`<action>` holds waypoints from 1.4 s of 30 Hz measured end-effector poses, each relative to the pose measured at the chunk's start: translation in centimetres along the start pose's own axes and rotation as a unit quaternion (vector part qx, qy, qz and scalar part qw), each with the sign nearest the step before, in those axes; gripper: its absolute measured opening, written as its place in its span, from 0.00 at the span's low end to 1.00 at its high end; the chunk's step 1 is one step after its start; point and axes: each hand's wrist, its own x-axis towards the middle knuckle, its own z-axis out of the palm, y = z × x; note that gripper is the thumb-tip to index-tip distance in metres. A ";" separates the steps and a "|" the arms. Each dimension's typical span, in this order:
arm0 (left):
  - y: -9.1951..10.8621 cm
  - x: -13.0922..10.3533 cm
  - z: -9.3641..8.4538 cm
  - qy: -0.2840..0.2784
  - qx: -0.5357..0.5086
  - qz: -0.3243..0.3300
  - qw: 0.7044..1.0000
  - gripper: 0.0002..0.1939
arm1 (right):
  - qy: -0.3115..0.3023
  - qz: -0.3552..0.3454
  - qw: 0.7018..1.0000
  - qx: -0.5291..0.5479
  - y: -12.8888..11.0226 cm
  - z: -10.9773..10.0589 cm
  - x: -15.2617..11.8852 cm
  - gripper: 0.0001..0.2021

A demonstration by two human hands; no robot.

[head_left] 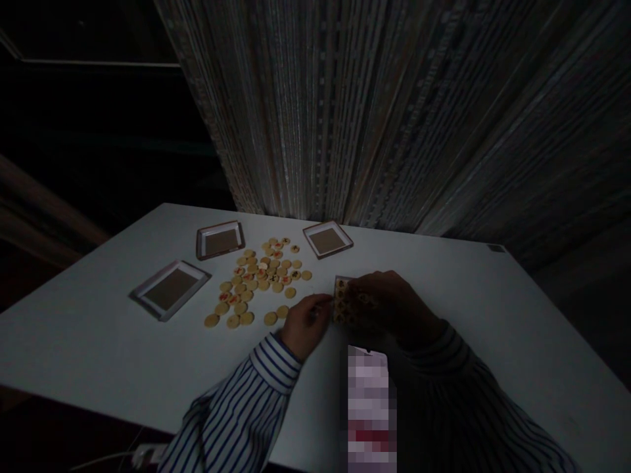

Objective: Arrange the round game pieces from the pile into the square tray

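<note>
A small box holding round wooden pieces with dark characters lies on the white table. At its left edge is my left hand, its fingers bent and close together; whether they grip the box edge is too dark to make out. Over the right part of the box reaches my right hand, palm down and in shadow, its fingertips hidden. Many loose round pieces are scattered to the left of my left hand, some showing red or black characters, others plain.
Three open trays stand around the loose pieces: one at the left, one at the back left and one at the back. A lit phone lies near the front edge. A curtain hangs behind the table.
</note>
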 end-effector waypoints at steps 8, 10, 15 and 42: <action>-0.2 -0.1 0.0 -0.037 0.087 0.089 0.992 0.11 | -0.038 0.012 0.999 0.004 0.0 0.0 -0.2 0.08; -0.3 -0.2 0.0 -0.046 0.094 0.099 0.990 0.12 | -0.038 0.011 0.999 0.011 0.1 0.3 -0.3 0.08; -0.7 -0.2 0.2 -0.051 0.118 0.112 0.985 0.12 | -0.066 0.011 0.998 0.013 0.2 0.3 -0.3 0.07; -1.1 -0.3 0.2 -0.076 0.155 0.130 0.976 0.12 | -0.154 -0.018 0.987 0.031 0.0 1.0 -0.1 0.08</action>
